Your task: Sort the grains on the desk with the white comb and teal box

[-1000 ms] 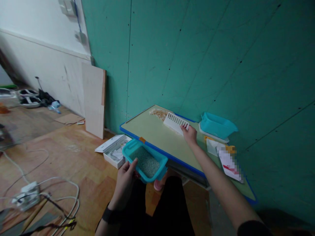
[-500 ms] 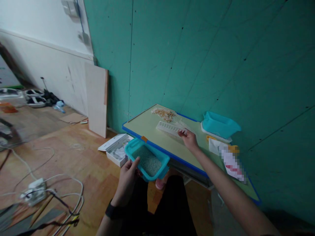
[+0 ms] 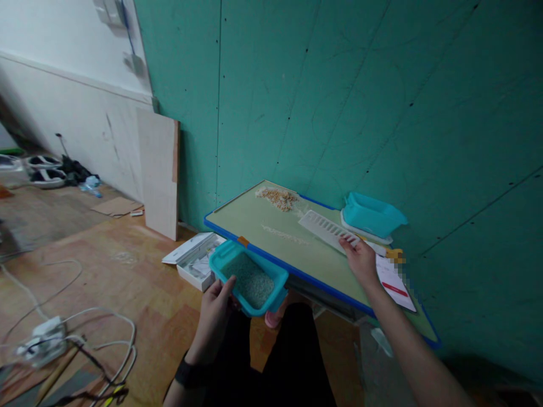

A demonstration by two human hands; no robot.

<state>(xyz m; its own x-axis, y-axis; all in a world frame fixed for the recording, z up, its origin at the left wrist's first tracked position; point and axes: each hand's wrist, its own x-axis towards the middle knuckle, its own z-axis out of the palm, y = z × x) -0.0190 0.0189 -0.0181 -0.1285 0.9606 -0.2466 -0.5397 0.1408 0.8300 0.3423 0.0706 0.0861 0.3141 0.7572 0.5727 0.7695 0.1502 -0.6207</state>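
Right grip (image 3: pixel 360 260) pinching white slotted strip (image 3: pixel 324 226); left grip (image 3: pixel 216 301) clasping turquoise tub (image 3: pixel 278 291), pale grains (image 3: pixel 253 284) inside.

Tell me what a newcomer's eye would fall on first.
Likely the turquoise tub of pale granules, held by the left fingers before the near edge of the table. Next come yellowish kernels heaped on the table near the green wall, and, rightward, the white slotted tray in the right fingers.

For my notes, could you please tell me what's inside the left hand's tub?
The tub holds many small greyish grains; whatever lies beneath them is covered from view.
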